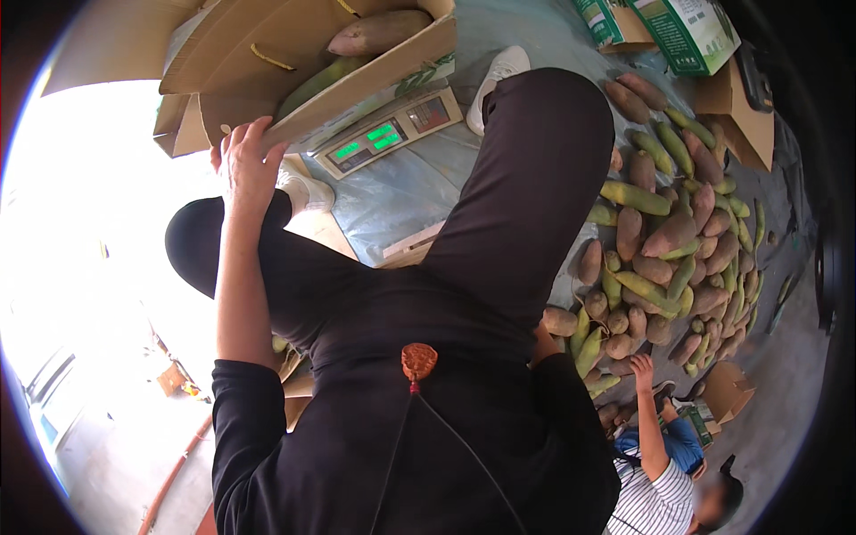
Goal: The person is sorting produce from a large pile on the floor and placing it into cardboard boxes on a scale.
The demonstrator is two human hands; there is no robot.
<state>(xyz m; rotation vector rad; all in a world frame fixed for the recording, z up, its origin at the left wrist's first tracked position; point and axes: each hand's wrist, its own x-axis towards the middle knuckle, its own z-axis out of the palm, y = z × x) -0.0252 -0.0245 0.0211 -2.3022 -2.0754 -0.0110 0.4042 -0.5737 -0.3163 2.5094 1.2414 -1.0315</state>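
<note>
My left hand (242,165) grips the near left edge of an open cardboard box (357,94), fingers curled over the rim and thumb on its outer side. Inside the box lie a large pinkish-brown root (379,33) and a long green radish (321,86). The box rests on a digital scale (392,134) with lit green displays. Only a bit of my right forearm (544,344) shows beside my hip; the right hand itself is hidden behind my leg and body.
A big heap of green radishes and pinkish-brown roots (673,234) spreads to my right. Green-and-white cartons (687,36) stand beyond it. At lower right a person in a striped shirt (651,495) reaches toward the heap. Blue plastic sheeting (379,214) covers the floor between my legs.
</note>
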